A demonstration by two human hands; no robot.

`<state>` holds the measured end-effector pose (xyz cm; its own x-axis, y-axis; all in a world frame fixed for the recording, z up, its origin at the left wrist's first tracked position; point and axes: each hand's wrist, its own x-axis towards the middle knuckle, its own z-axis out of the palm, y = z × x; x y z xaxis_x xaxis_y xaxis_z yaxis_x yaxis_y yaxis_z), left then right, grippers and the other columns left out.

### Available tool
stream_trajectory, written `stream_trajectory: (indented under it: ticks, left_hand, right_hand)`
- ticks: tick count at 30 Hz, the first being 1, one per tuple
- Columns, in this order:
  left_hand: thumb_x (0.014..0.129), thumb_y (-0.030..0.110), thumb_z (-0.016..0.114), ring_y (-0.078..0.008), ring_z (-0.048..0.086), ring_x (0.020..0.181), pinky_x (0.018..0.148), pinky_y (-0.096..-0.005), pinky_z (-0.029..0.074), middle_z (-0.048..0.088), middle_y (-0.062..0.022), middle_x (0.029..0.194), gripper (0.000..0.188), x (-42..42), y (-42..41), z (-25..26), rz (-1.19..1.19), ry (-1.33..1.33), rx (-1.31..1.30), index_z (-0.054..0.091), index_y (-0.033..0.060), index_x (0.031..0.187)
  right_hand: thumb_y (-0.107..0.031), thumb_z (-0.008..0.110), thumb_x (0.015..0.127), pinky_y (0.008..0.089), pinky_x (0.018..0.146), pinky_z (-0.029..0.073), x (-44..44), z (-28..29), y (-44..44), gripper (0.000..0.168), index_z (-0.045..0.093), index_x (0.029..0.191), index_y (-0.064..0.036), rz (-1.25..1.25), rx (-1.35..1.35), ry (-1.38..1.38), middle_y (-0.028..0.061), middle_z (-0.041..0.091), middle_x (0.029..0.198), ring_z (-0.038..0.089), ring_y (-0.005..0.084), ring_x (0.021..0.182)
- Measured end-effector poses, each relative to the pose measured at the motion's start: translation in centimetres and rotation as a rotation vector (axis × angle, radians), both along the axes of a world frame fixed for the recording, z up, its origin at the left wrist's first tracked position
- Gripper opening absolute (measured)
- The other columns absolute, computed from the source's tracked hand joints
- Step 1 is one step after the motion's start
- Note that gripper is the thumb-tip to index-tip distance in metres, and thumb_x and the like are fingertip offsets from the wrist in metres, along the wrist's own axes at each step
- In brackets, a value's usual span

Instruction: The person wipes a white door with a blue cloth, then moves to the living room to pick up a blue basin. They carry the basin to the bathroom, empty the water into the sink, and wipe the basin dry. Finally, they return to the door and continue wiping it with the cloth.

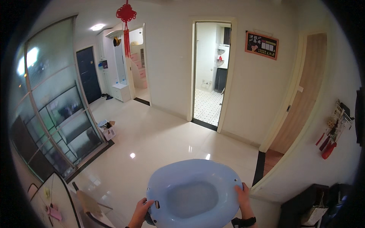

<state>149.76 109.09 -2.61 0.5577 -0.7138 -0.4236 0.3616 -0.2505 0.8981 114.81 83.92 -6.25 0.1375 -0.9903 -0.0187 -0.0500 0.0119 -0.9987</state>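
Observation:
A light blue plastic basin [192,196], oval with a wide rim and small holes in it, is held up before me. My left hand [141,209] grips its left rim beside a slot, thumb on top. On the opposite side my right hand [243,196] clasps the rim below a small round hole, its thumb also on top. Fingers of both hands are mostly hidden under the rim. Nothing lies in the part of the basin that I see. Its lower edge runs out of the picture. A dark band circles my right wrist.
Ahead is an open doorway [212,77] to a tiled room. Sliding glass doors [60,114] stand left, with a cardboard box [109,132] beside them. A table [57,205] and chair [88,199] are at lower left. Dark furniture [299,203] with a bag [315,215] stands at lower right.

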Motion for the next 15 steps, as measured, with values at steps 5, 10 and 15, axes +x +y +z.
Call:
stream_trajectory:
  ticks: [5, 10, 15]
  left_hand:
    - [0.083, 0.025, 0.065, -0.0224, 0.062, 0.084, 0.075, -0.0340, 0.051, 0.062, -0.0172, 0.098, 0.048, 4.2, -13.8, -1.3, -0.040, -0.003, 0.027, 0.052, -0.0098, 0.112]
    - [0.084, 0.025, 0.065, -0.0245, 0.062, 0.087, 0.078, -0.0363, 0.051, 0.061, -0.0179, 0.102, 0.050, 8.0, -26.4, -3.9, 0.000, 0.041, 0.041, 0.049, -0.0112, 0.115]
    - [0.087, 0.036, 0.061, -0.0242, 0.062, 0.091, 0.073, -0.0316, 0.055, 0.061, -0.0178, 0.107, 0.057, 12.4, -37.8, -3.4, -0.092, -0.077, 0.084, 0.047, -0.0056, 0.123]
  right_hand:
    - [-0.017, 0.062, 0.083, 0.0278, 0.063, 0.047, 4.0, 0.6, -12.8, 0.026, 0.057, 0.098, 0.005, -0.018, 0.021, -0.075, 0.0076, 0.061, 0.082, 0.055, 0.0121, 0.072]
    - [-0.019, 0.061, 0.085, 0.0276, 0.062, 0.047, 7.7, -0.8, -25.8, 0.027, 0.056, 0.097, 0.005, -0.007, -0.096, 0.099, 0.0076, 0.061, 0.080, 0.055, 0.0116, 0.069]
    - [-0.024, 0.061, 0.086, 0.0281, 0.062, 0.047, 13.0, 2.1, -38.5, 0.030, 0.055, 0.097, 0.004, 0.070, -0.006, 0.029, 0.0072, 0.060, 0.080, 0.055, 0.0119, 0.069]
